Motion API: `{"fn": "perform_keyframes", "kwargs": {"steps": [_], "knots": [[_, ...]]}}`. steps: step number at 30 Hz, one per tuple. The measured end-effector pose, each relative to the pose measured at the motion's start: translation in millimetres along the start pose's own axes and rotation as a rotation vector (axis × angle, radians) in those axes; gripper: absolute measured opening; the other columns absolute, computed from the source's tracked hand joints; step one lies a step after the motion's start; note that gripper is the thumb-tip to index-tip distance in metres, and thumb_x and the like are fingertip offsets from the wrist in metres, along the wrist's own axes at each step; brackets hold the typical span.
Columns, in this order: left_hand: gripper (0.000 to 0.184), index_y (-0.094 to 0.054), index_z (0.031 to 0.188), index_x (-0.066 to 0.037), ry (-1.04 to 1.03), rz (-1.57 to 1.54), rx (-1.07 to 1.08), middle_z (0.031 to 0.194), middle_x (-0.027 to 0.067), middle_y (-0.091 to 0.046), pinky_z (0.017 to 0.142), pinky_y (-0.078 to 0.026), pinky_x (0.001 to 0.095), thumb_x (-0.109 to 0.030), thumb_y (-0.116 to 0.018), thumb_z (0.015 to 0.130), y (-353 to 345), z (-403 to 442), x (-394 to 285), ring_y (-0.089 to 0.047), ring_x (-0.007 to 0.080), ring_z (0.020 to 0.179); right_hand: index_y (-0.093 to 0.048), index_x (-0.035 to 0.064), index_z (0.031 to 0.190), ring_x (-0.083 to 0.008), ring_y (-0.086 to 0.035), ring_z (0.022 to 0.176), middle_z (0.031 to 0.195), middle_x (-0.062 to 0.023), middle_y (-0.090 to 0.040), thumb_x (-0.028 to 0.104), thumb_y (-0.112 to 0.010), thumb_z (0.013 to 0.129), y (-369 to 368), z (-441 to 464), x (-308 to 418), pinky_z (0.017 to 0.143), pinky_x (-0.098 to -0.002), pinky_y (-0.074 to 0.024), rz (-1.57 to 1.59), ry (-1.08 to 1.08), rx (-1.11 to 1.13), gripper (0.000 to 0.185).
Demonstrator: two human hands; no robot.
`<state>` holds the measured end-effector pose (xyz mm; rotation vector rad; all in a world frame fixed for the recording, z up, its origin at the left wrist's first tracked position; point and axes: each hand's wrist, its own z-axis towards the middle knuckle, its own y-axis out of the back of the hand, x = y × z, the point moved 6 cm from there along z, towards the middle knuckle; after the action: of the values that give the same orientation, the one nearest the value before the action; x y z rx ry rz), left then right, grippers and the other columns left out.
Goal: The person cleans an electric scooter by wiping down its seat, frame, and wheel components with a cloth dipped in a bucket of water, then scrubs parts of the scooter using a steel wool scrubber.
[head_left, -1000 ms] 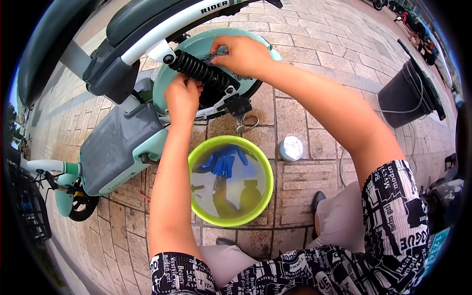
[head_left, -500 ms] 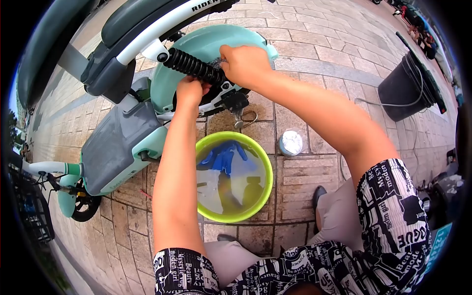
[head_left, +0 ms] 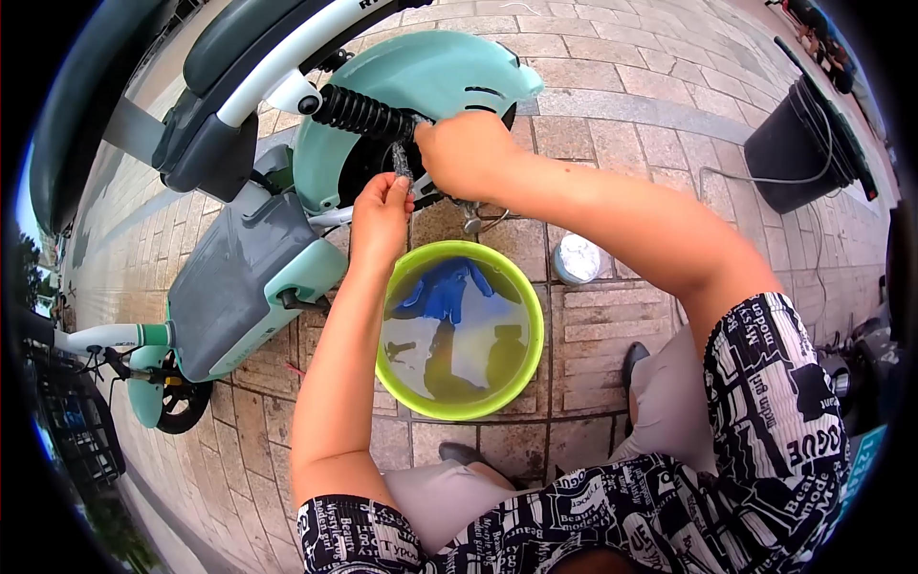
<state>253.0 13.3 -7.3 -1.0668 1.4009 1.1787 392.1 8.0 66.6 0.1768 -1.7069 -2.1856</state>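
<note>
A grey, wet-looking strip [head_left: 402, 158] runs between my two hands, beside the black coil spring [head_left: 368, 113] of an electric scooter. I cannot make out whether it is cloth or mesh. My left hand [head_left: 382, 212] pinches its lower end between thumb and fingers. Above and to the right, my right hand [head_left: 467, 153] is closed in a fist near the spring's lower end, apparently round the upper end of the strip. Behind both hands is the scooter's mint-green rear fender [head_left: 382, 72]; the hands and spring hide part of the wheel area.
Below my hands stands a lime-green basin [head_left: 537, 330] of cloudy water with a blue glove [head_left: 449, 292] in it. A small tub of white paste [head_left: 579, 258] sits to its right. Farther right are a black bucket [head_left: 789, 153] and a cable. The scooter's footboard [head_left: 239, 277] lies left.
My left hand has drawn down and slightly right, away from the spring. My right hand has lowered a little. The grey strip now shows stretched between them. The view has shifted slightly.
</note>
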Motion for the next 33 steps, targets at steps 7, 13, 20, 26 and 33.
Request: {"fn": "perform_keyframes", "kwargs": {"steps": [7,13,20,26,33], "knots": [[0.018,-0.060,0.099,0.000,-0.371,0.484,-0.221,0.084,0.0179,-0.064,0.068,-0.047,0.0382,-0.016,-0.053,0.095,-6,11,-19,-0.061,0.0316,0.074,-0.061,0.0056,0.082,-0.0379,-0.064,0.068,0.070,-0.0164,-0.065,0.027,-0.052,0.090,-15,-22,-14,0.061,-0.0500,-0.0499,0.173,0.020,0.010,0.024],[0.018,-0.060,0.099,0.000,-0.381,0.548,-0.202,0.087,0.0195,-0.063,0.071,-0.048,0.0421,-0.016,-0.054,0.094,-1,2,-5,-0.061,0.0367,0.080,-0.060,0.0077,0.085,-0.0374,-0.064,0.076,0.077,-0.0149,-0.066,0.031,-0.047,0.094,-13,-15,-5,0.066,-0.0509,-0.0496,0.208,-0.016,0.041,0.028],[0.018,-0.062,0.091,0.000,-0.211,0.211,-0.279,0.073,0.0101,-0.067,0.060,-0.050,0.0342,-0.013,-0.052,0.094,3,71,8,-0.063,0.0216,0.064,-0.064,0.0107,0.083,-0.0349,-0.064,0.076,0.078,-0.0113,-0.067,0.036,-0.050,0.093,11,-17,-36,0.066,-0.0476,-0.0504,0.163,0.007,-0.045,0.031],[0.018,-0.063,0.090,0.002,-0.012,-0.084,-0.307,0.073,0.0076,-0.066,0.057,-0.051,0.0303,-0.011,-0.052,0.094,1,86,21,-0.062,0.0140,0.062,-0.067,0.0109,0.082,-0.0339,-0.065,0.079,0.082,-0.0115,-0.068,0.039,-0.047,0.092,34,23,-51,0.070,-0.0464,-0.0510,0.093,-0.211,-0.210,0.036],[0.023,-0.058,0.094,-0.002,-0.302,0.505,-0.211,0.075,0.0195,-0.061,0.065,-0.047,0.0400,-0.024,-0.051,0.096,-12,10,-9,-0.059,0.0342,0.068,-0.070,0.0110,0.086,-0.0327,-0.066,0.085,0.089,-0.0116,-0.070,0.035,-0.043,0.089,11,-11,-56,0.075,-0.0461,-0.0516,0.100,-0.271,0.014,0.037]]}}
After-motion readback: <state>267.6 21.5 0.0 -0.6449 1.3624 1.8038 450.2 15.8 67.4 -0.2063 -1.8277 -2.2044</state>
